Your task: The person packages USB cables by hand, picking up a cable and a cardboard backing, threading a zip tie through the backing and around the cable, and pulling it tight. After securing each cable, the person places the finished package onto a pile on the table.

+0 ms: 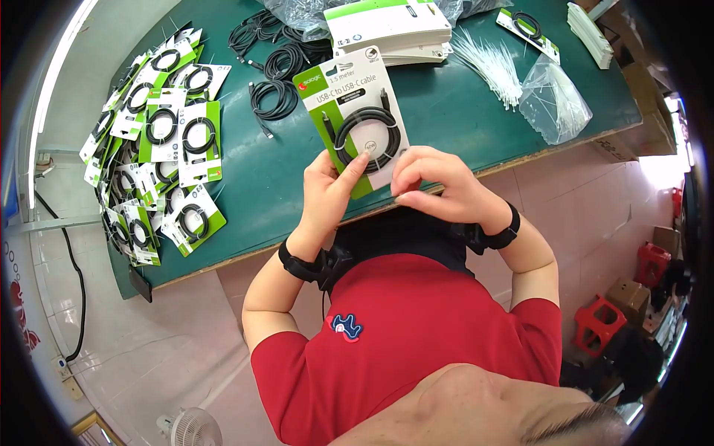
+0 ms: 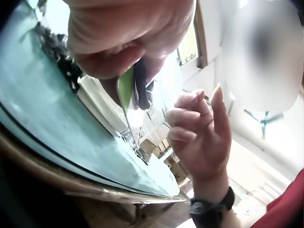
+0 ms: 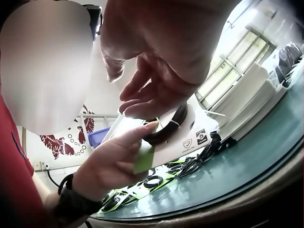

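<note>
A white-and-green retail card (image 1: pixel 343 88) carries a coiled black USB-C cable (image 1: pixel 340 137), with white ties round the coil. My left hand (image 1: pixel 327 186) grips the card by its lower left part, thumb across the front over the coil. In the right wrist view the left hand (image 3: pixel 111 159) holds the card's green end. My right hand (image 1: pixel 446 186) is beside the card's lower right edge, fingers loosely bent and thumb apart from them. The left wrist view shows the right hand (image 2: pixel 202 128) with nothing between its fingers.
Packed cable cards (image 1: pixel 160 126) lie heaped at the table's left. Loose black cables (image 1: pixel 279 70), a stack of blank cards (image 1: pixel 387 33) and white zip ties (image 1: pixel 487 67) lie along the back. A clear plastic bag (image 1: pixel 554 100) rests near the right edge of the green table (image 1: pixel 245 201).
</note>
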Demonstrator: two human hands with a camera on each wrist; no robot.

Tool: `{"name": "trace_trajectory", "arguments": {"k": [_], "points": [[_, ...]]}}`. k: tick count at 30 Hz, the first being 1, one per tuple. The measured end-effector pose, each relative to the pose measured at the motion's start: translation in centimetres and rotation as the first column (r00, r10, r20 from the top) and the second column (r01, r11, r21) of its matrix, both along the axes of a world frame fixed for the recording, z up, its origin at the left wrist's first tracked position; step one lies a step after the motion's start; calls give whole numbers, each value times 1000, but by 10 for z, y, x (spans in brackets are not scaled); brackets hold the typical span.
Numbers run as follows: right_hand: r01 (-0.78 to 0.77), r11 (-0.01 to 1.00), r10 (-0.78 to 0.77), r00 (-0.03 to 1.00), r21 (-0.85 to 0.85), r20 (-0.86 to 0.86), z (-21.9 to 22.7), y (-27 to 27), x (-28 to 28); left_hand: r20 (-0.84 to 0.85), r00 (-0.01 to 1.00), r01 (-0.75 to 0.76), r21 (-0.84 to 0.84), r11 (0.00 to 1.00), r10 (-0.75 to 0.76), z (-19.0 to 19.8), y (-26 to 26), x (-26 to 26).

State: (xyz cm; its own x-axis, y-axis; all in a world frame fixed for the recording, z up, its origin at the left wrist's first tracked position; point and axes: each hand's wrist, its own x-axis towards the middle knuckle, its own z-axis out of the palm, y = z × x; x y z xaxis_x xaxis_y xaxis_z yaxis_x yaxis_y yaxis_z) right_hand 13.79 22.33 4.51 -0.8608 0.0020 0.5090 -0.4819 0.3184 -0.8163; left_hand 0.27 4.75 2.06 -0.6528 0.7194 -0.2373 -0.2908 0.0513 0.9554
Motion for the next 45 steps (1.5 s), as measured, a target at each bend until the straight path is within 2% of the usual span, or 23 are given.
{"name": "trace_trajectory", "arguments": {"k": [1, 3, 4, 5, 7, 8, 11, 12, 15, 16, 19, 20, 22, 23, 28, 31, 32, 35, 36, 39, 40, 43, 45], "points": [[24, 973, 25, 978, -228, 208, 1, 3, 1, -202, 979, -19, -19, 1000, 15, -1, -1, 1], [206, 775, 206, 812, -598, 547, 1, 6, 3, -572, 820, -65, -45, 997, 28, 0, -1, 4], [208, 774, 206, 812, -599, 547, 1, 7, 2, -571, 820, -64, -46, 997, 26, 1, -1, 4], [211, 722, 302, 760, -658, 575, 0, 9, 0, -763, 645, -53, -7, 999, 29, 2, 0, 4], [235, 607, 491, 640, -759, 591, 0, 12, -4, -982, 179, -3, 62, 998, 62, 6, 1, 4], [235, 607, 491, 640, -759, 591, -2, 13, -4, -982, 179, -3, 62, 998, 62, 5, 2, 5], [220, 352, 591, 701, -910, 398, -13, 12, -4, -997, 73, 56, 9, 998, 5, -1, 2, 8], [221, 351, 591, 701, -910, 399, -15, 12, -3, -997, 74, 56, 8, 998, 4, -1, 2, 7], [209, 604, 496, 656, -769, 569, -17, 13, -2, -981, 191, 139, -19, 990, -45, 5, 1, 3], [210, 604, 496, 656, -769, 569, -16, 13, -3, -980, 192, 140, -19, 990, -46, 6, 0, 2], [111, 787, 386, 679, -607, 624, -12, 15, -2, -641, 726, 175, -181, 968, -251, 10, -6, 4], [112, 786, 386, 679, -608, 624, -9, 16, -2, -639, 726, 176, -182, 967, -253, 11, -5, 2], [92, 832, 341, 695, -548, 633, -1, 18, -1, -272, 939, 197, -75, 978, -210, 13, -2, -3], [80, 853, 319, 703, -516, 636, 0, 18, -1, -63, 980, 187, -20, 982, -188, 13, -1, -5], [-80, 904, 320, 777, -420, 542, -6, 20, 2, 73, 980, 187, -22, 982, -184, 10, 0, -8], [28, 931, 172, 846, -365, 504, -6, 19, 2, 178, 970, 175, -22, 984, -169, 7, 1, -8], [25, 931, 175, 845, -364, 505, -5, 19, 1, 178, 970, 172, -21, 985, -165, 7, 1, -8], [256, 894, 3, 817, -368, 577, -1, 15, -3, 310, 930, 213, -13, 977, -198, 4, -1, -9], [256, 894, 5, 816, -368, 579, -3, 13, -4, 312, 930, 211, -13, 977, -197, 4, -1, -9], [313, 924, -209, 895, -221, 393, -15, 4, -6, 330, 933, 165, -41, 986, -142, 5, 0, -9], [312, 924, -208, 895, -221, 395, -17, 2, -7, 332, 933, 164, -41, 986, -141, 4, 0, -9], [379, 924, -381, 919, 41, 99, -21, -1, -9, 335, 932, 149, -15, 989, -135, 2, 0, -9], [398, 915, -403, 913, 71, 66, -22, -3, -10, 346, 929, 141, -12, 990, -128, 2, 0, -8]]}}
